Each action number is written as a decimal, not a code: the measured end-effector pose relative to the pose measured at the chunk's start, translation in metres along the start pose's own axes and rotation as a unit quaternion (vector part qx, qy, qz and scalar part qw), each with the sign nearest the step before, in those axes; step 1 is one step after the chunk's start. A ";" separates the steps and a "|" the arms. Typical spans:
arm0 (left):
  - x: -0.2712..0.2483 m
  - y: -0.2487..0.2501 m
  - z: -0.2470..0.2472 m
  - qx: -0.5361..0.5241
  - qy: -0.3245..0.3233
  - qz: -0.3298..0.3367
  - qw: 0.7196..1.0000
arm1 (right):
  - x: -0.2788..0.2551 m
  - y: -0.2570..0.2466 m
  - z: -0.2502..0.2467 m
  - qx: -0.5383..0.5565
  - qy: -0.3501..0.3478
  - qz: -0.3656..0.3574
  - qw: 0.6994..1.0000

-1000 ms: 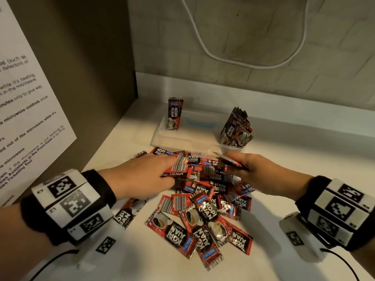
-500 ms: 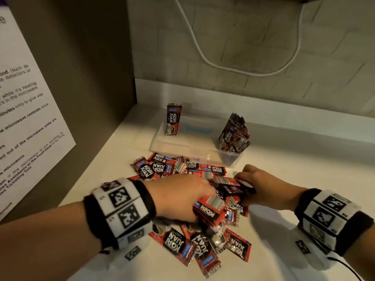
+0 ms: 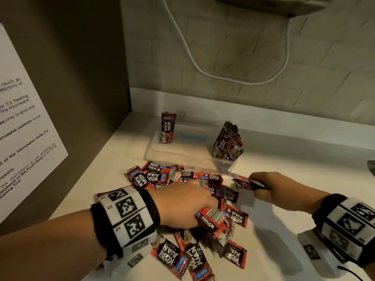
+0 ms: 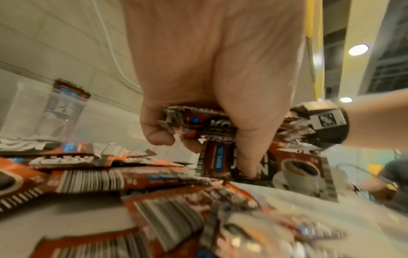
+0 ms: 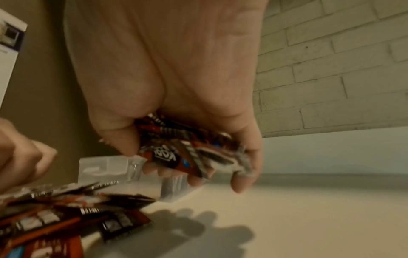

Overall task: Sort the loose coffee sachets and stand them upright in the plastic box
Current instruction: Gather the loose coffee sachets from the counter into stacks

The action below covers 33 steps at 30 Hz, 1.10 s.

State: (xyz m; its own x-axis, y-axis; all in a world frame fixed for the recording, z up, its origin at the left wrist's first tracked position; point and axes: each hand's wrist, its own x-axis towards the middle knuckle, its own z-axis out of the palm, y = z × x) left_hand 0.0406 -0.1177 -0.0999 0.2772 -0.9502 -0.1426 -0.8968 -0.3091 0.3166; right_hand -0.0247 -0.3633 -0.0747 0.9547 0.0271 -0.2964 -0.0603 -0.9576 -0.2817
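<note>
Dozens of red-and-black sachets (barcoded backs) lie jumbled.

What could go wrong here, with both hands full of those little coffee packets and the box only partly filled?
1. The left hand grips several sachets bunched at odd angles; some could slip out.
2. The single sachet standing at the left end of the plastic box has nothing beside it and may topple when bumped.
3. The leaning bundle at the right end could fall over as the right hand adds more.
</note>
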 end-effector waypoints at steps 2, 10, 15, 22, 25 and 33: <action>-0.002 -0.004 -0.007 -0.081 0.034 -0.019 0.996 | -0.002 -0.007 -0.005 0.100 0.029 -0.002 0.995; -0.008 -0.007 -0.032 -0.521 0.249 -0.132 0.805 | -0.001 -0.069 -0.019 0.411 0.064 -0.038 0.909; -0.006 -0.004 -0.036 -0.626 0.291 -0.123 0.713 | 0.013 -0.097 -0.015 0.488 0.037 -0.066 0.870; 0.003 -0.005 -0.034 -0.670 0.269 -0.120 0.682 | 0.026 -0.121 -0.004 0.508 0.028 -0.132 0.851; 0.009 -0.007 -0.033 -0.677 0.292 -0.113 0.666 | 0.035 -0.123 -0.001 0.482 0.027 -0.133 0.865; 0.013 -0.015 -0.040 -0.664 0.340 -0.086 0.660 | 0.046 -0.129 -0.007 0.429 0.051 -0.126 0.893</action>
State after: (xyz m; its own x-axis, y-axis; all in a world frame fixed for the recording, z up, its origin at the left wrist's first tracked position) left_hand 0.0713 -0.1273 -0.0686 0.8310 -0.5555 0.0274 0.1366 0.2515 0.9582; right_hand 0.0294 -0.2402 -0.0460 0.9884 0.1420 -0.0531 0.0002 -0.3513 -0.9363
